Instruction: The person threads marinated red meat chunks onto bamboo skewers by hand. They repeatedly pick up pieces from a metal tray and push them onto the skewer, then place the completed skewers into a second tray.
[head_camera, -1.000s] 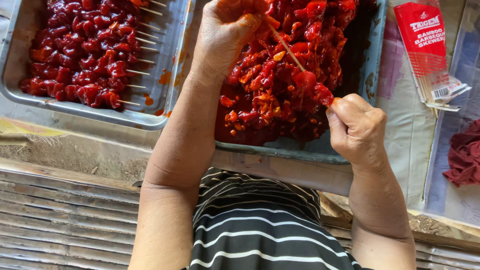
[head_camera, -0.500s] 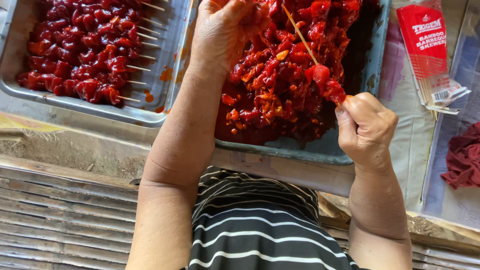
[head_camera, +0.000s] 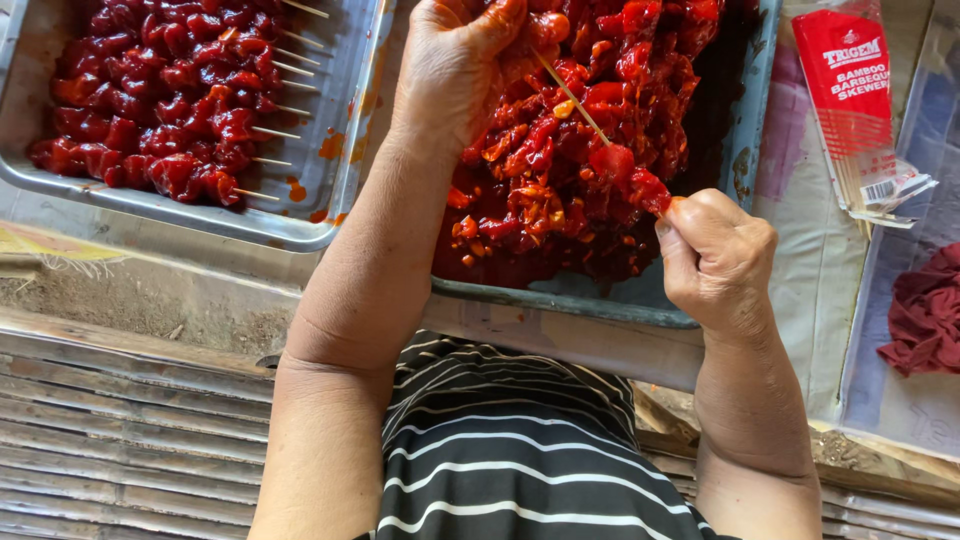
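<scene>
From the head camera, the bamboo skewer (head_camera: 572, 100) slants over the blue tray of marinated meat (head_camera: 745, 150). The right hand (head_camera: 715, 262) is closed around its lower end, just below two threaded pieces; the left hand (head_camera: 465, 60) pinches a meat chunk (head_camera: 548, 28) at its tip. The meat looks soft and slippery, the stick thin and brittle, best held at its bare end. Right of the tray lies a red-topped clear skewer packet (head_camera: 852, 100).

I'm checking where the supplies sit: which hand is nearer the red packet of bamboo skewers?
Right. The right hand sits just left of the skewer packet, lower down; the left hand is farther left, across the meat tray.
</scene>
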